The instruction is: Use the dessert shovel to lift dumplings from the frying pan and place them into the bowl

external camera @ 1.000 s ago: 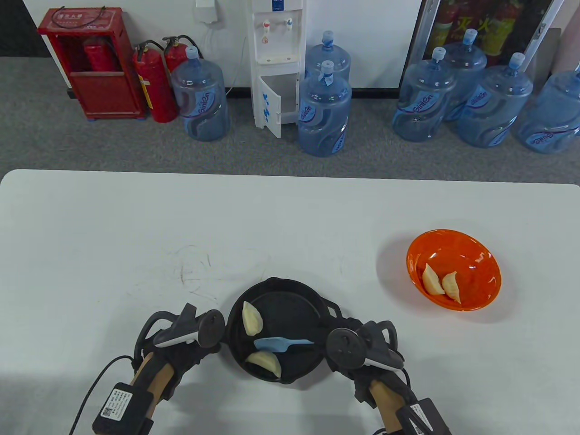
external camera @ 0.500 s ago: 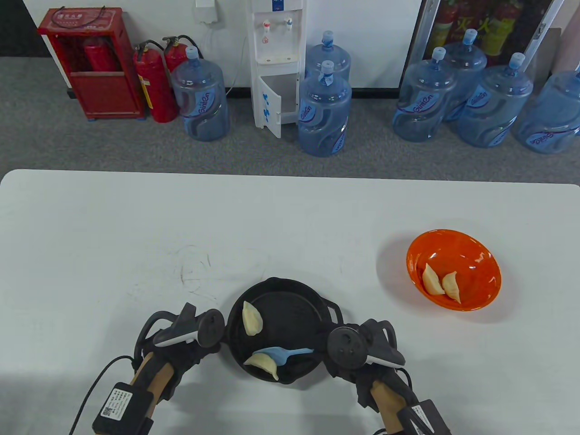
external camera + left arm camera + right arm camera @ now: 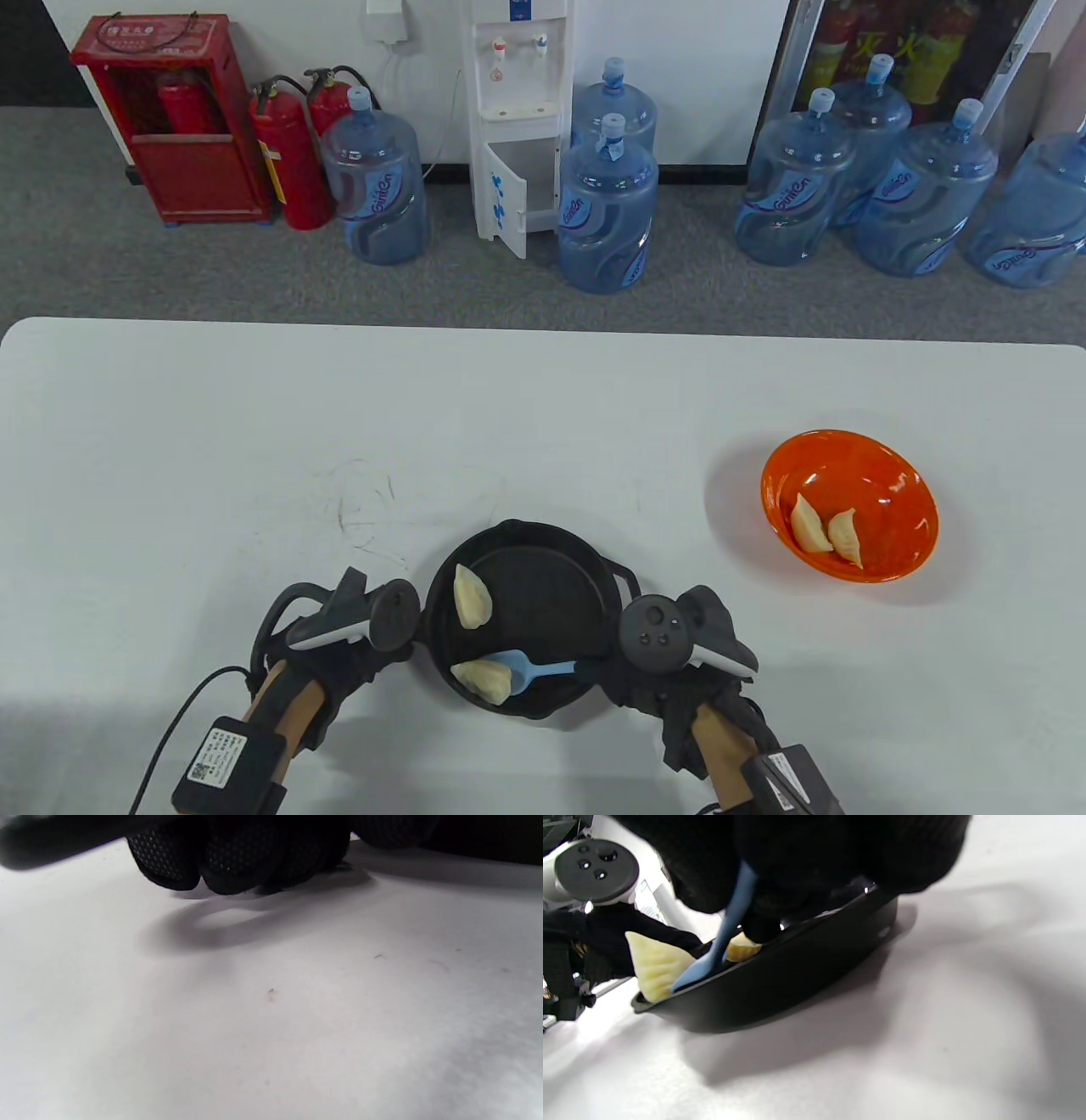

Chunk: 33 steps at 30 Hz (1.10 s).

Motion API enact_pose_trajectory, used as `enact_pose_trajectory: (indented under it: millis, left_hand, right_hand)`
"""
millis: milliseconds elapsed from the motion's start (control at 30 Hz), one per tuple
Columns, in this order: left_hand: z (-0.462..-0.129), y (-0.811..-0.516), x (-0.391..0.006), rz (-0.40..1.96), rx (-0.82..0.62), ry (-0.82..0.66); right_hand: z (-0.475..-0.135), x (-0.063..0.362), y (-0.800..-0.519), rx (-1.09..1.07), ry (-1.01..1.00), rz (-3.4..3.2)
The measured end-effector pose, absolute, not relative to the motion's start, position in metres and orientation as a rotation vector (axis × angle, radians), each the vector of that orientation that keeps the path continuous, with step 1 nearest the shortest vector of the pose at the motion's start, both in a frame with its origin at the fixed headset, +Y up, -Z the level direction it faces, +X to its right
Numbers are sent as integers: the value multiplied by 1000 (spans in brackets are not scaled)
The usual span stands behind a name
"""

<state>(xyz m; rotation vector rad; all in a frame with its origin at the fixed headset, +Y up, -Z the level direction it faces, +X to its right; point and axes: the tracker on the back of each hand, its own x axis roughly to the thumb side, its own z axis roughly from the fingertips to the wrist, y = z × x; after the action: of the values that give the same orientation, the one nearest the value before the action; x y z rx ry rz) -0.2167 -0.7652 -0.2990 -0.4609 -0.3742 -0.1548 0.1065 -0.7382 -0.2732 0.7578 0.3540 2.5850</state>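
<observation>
Roughly halfway, judging by the count: two dumplings [image 3: 825, 533] already lie in the orange bowl [image 3: 891, 475], which sits well apart from the frying pan [image 3: 543, 594], off to its right and a little farther up the table. Two remain in the pan: one dumpling [image 3: 473, 595] by the pan's left wall, and a near dumpling [image 3: 481, 680] at the pan's near rim.

Right hand [image 3: 670, 671], at the pan's right rim, has its fingers clamped round the handle of the blue dessert shovel [image 3: 530, 671]. Blade lies at the near dumpling's right side, touching it; whether it is under it yet cannot be told.

Left hand [image 3: 339, 637] sits just beside the pan's left rim. Left wrist view shows its fingers [image 3: 237, 861] curled together against the table; whether they hold the pan cannot be told.

Left to do: lift, carry, tip; then repeat.
</observation>
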Motion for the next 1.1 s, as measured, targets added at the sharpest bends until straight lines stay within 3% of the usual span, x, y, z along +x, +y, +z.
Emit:
enact_pose_trajectory:
  millis: [400,1100]
  left_hand:
    - [-299,-765,-217,-152,-460,-375]
    - [-299,-765,-218,-152,-461,-373]
  right_hand:
    - [-278,137,-720,607,219,2468]
    - [-275,213,-692,110,-108,2405]
